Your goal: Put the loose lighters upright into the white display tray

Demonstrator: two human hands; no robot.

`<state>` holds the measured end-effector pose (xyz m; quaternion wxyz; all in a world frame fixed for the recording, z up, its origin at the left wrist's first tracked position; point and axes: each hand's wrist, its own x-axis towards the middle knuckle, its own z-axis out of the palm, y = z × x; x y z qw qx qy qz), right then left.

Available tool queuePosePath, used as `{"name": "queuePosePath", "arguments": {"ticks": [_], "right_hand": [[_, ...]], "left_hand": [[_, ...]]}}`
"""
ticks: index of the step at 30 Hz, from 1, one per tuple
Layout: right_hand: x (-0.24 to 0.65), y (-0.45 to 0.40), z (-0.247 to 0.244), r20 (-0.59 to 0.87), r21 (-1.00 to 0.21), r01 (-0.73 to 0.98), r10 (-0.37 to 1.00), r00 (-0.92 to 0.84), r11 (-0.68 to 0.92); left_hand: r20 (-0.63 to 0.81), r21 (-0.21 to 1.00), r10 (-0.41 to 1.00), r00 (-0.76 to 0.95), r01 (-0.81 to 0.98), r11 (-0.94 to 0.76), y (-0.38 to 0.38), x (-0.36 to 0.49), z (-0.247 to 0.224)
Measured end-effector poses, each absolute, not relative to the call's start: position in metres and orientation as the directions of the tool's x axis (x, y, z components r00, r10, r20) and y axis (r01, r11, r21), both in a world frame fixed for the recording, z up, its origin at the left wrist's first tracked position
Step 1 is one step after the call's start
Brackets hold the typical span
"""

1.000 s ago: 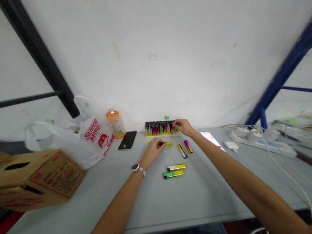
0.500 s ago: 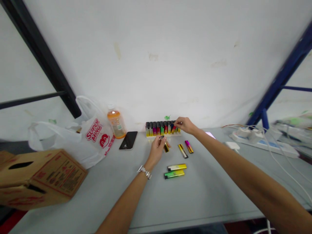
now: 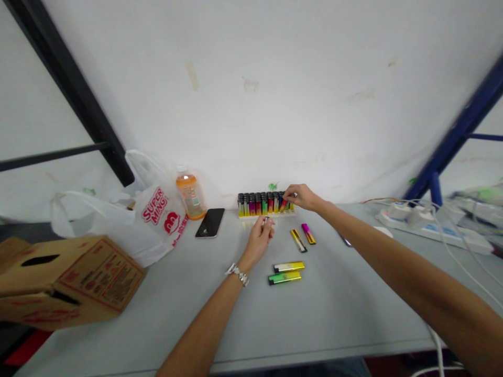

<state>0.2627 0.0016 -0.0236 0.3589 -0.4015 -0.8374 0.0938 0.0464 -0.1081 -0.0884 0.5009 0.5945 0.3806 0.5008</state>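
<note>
Several upright lighters with black tops stand in rows in a pale rack against the wall. At the rack's right end my right hand pinches a red and yellow lighter, which leans slightly. My left hand is closed in front of the rack around something mostly hidden, a small dark end showing at the fingertips. On the table lie a yellow and white lighter and a magenta and yellow one. Nearer me, a white and yellow lighter lies beside a green and yellow one.
A cardboard box, a white plastic bag, an orange drink bottle and a black phone are on the left. A power strip with cables lies at the right. A grey table meets the wall.
The view has shifted slightly. My left hand has turned, so the dark and gold lighter seen in it before is now mostly hidden. My right hand stays at the rack's right end.
</note>
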Motion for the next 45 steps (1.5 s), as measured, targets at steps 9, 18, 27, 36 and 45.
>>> {"name": "queuePosePath", "arguments": {"ticks": [9, 18, 27, 36, 45], "right_hand": [[0.256, -0.005, -0.048, 0.621, -0.301, 0.687, 0.683, -0.385, 0.661], [0.216, -0.082, -0.052, 0.691, -0.635, 0.534, 0.720, 0.070, 0.558], [0.196, -0.130, -0.074, 0.598, -0.779, 0.350, 0.783, 0.168, 0.520], [0.194, -0.131, -0.076, 0.567, -0.806, 0.304, 0.810, 0.153, 0.507], [0.195, -0.129, -0.081, 0.556, -0.813, 0.296, 0.819, 0.142, 0.501]], "left_hand": [[0.226, 0.974, 0.960, 0.164, -0.044, -0.222, -0.110, 0.048, -0.086], [0.356, 0.925, 0.933, -0.041, 0.156, -0.346, -0.118, 0.053, -0.080], [0.343, 0.927, 0.935, -0.090, 0.194, -0.322, -0.121, 0.055, -0.077], [0.352, 0.931, 0.931, -0.090, 0.137, -0.339, -0.124, 0.054, -0.077], [0.342, 0.933, 0.937, -0.079, 0.152, -0.327, -0.123, 0.051, -0.078]]}}
